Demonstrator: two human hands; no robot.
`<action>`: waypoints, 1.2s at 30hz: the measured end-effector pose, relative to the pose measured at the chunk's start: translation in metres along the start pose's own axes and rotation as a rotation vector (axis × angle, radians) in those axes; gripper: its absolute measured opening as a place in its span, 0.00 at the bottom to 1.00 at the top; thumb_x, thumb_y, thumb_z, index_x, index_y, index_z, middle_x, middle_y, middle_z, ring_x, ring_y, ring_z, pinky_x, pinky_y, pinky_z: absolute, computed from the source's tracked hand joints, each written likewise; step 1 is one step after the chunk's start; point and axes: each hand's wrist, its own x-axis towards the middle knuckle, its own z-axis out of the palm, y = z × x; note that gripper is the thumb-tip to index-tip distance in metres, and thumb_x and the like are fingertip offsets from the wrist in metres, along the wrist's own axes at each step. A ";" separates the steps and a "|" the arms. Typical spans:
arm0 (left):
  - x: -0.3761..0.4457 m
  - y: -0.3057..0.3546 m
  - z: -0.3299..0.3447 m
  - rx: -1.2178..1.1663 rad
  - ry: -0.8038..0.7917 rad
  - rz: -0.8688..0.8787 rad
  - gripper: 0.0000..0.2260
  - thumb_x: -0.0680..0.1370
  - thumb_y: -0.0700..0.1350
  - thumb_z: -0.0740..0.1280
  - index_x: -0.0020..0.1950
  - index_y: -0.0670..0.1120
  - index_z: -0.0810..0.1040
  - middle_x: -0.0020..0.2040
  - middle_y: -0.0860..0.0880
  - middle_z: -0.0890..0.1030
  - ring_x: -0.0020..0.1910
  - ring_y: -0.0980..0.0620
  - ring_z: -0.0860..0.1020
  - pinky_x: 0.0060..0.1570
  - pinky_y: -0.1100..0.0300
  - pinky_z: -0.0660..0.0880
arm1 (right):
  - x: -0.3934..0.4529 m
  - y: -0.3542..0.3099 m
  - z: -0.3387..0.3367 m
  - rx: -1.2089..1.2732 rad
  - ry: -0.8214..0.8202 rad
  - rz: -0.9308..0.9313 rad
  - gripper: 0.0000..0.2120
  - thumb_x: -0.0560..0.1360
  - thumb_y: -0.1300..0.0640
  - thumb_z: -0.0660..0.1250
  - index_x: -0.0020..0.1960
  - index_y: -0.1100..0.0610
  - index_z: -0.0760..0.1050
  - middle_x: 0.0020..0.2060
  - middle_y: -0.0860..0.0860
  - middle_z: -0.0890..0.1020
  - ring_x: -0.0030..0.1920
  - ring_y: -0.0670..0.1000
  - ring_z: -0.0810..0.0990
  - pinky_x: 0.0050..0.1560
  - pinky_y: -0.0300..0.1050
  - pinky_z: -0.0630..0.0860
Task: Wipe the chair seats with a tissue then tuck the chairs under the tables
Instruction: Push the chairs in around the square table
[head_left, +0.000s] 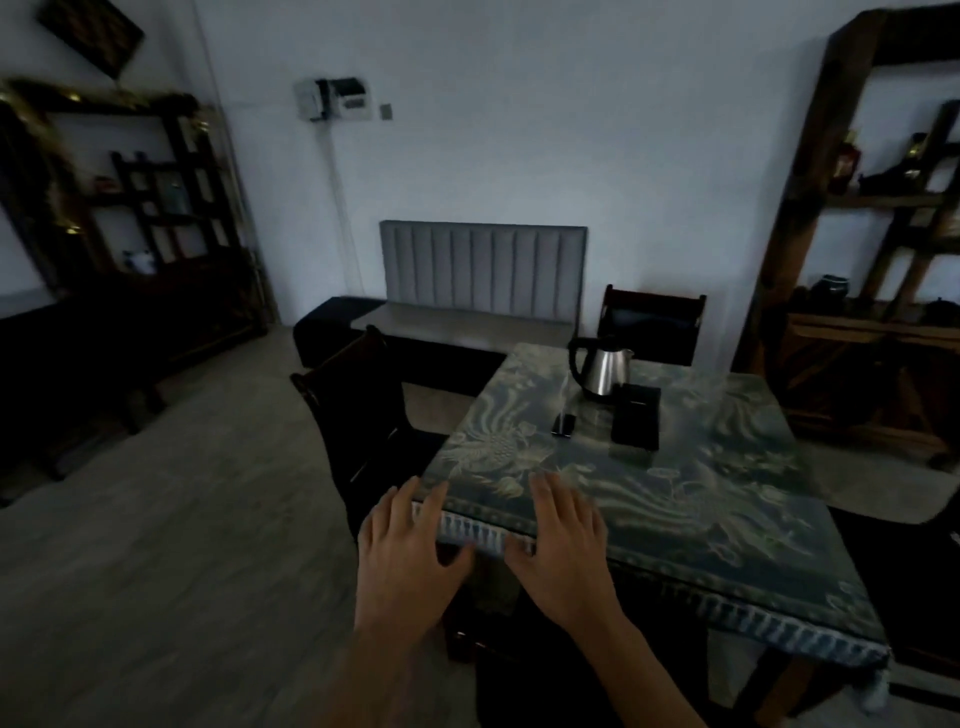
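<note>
A blue-green tablecloth (675, 467) with pale bird and flower patterns, a silver kettle (602, 371), a grey padded bench back (483, 273).

Two bare hands show at lower centre, a left hand (410, 551) and a right hand (563, 545). One table under a blue-green patterned cloth (701, 499) fills the right middle. Two dark wooden chairs are plain to see: one (358, 415) at the table's left, one (652, 322) at its upper far side. On the cloth stand one steel kettle with a black handle (602, 371), one black box (636, 415) and one small dark flat object (563, 425). One grey padded bench (483, 280) sits at upper centre. Two dark wooden shelf units stand, one at far left (156, 208), one at far right (857, 234)
</note>
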 end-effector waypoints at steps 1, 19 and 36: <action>0.006 -0.016 -0.001 0.010 0.003 -0.019 0.32 0.69 0.69 0.60 0.71 0.57 0.67 0.71 0.48 0.70 0.69 0.42 0.70 0.62 0.41 0.72 | 0.011 -0.012 0.008 0.017 -0.013 -0.024 0.35 0.76 0.37 0.56 0.78 0.50 0.51 0.77 0.51 0.57 0.77 0.57 0.54 0.73 0.59 0.52; 0.131 -0.329 -0.063 0.210 0.065 -0.284 0.30 0.68 0.64 0.65 0.66 0.52 0.68 0.69 0.44 0.73 0.68 0.41 0.71 0.63 0.43 0.73 | 0.213 -0.292 0.198 0.107 -0.136 -0.277 0.38 0.74 0.33 0.53 0.78 0.46 0.47 0.79 0.50 0.55 0.78 0.57 0.54 0.75 0.60 0.55; 0.306 -0.525 -0.026 0.235 0.099 -0.412 0.35 0.69 0.69 0.56 0.74 0.57 0.62 0.75 0.48 0.64 0.73 0.44 0.64 0.68 0.45 0.67 | 0.424 -0.415 0.347 0.090 -0.225 -0.414 0.39 0.74 0.35 0.59 0.78 0.50 0.48 0.77 0.52 0.56 0.77 0.58 0.54 0.74 0.58 0.58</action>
